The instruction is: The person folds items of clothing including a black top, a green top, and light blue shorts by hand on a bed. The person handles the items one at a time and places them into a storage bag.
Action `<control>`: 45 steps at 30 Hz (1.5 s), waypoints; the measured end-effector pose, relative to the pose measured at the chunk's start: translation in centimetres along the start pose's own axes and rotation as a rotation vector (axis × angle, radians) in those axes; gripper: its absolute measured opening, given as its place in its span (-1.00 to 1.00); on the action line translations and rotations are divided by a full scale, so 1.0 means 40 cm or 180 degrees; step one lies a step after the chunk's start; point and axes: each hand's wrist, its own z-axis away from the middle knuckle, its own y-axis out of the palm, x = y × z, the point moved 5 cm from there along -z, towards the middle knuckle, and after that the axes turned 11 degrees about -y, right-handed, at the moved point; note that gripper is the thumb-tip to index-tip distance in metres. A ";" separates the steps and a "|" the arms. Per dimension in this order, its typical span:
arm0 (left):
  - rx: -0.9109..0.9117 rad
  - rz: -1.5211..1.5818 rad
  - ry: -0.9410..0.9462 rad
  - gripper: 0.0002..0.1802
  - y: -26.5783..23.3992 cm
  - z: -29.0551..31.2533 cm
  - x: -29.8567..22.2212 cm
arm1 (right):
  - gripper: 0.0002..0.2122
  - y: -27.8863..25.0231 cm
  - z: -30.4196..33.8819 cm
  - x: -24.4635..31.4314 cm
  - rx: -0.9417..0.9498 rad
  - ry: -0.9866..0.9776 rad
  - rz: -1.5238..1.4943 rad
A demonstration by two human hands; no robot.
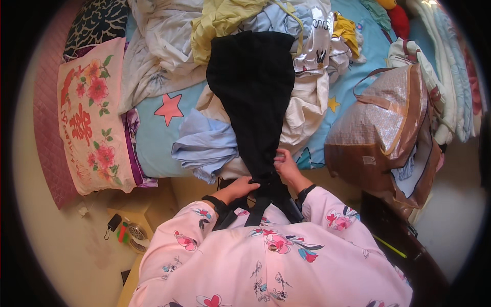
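Observation:
A long black garment lies stretched over the pile on the bed, wide at its far end and narrowing toward me; its exact kind I cannot tell. My left hand is closed on its narrow near end, at the left side. Slightly farther away, my right hand pinches the right edge of the same cloth. Beneath and beside the garment are a light blue cloth on the left and a cream cloth on the right. Dark straps in front of my body partly hide where the near end hangs.
Piled farther back on the blue bedsheet are white cloth and a yellow garment. A floral pillow lies at the left. On the right slumps a brown storage bag, unzipped. A tape roll sits lower left.

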 end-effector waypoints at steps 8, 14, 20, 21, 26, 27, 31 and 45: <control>-0.0326 -0.0686 0.0485 -0.74 0.024 0.030 0.025 | -0.41 0.108 0.089 -0.033 0.0498 0.1072 -0.0995; 0.0532 -0.1652 -0.0096 -0.75 -0.009 0.035 0.100 | -0.64 0.138 0.143 -0.043 0.1176 0.1080 -0.1449; -0.3054 -0.1613 0.1533 -0.47 -0.128 0.113 -0.066 | -0.77 0.116 0.192 -0.020 0.1274 0.1074 -0.0295; -0.3272 -0.1864 0.1983 -0.39 -0.111 0.151 -0.126 | -0.78 0.130 0.200 0.000 0.1519 0.0805 -0.0243; -0.2979 -0.3658 0.2489 -0.39 -0.069 0.173 -0.264 | -0.78 0.165 0.223 0.130 0.2138 0.0349 -0.0134; -0.2564 -0.4192 0.2511 -0.39 -0.059 0.153 -0.260 | -0.78 0.159 0.208 0.154 0.2143 0.0338 -0.0110; -0.1847 -0.4227 0.1984 -0.40 -0.103 0.080 -0.255 | -0.74 0.123 0.089 0.337 0.1732 -0.0085 -0.1625; -0.2651 -0.2232 0.1192 -0.53 -0.164 0.029 -0.287 | -0.45 0.075 0.034 0.400 0.0204 -0.2981 0.2456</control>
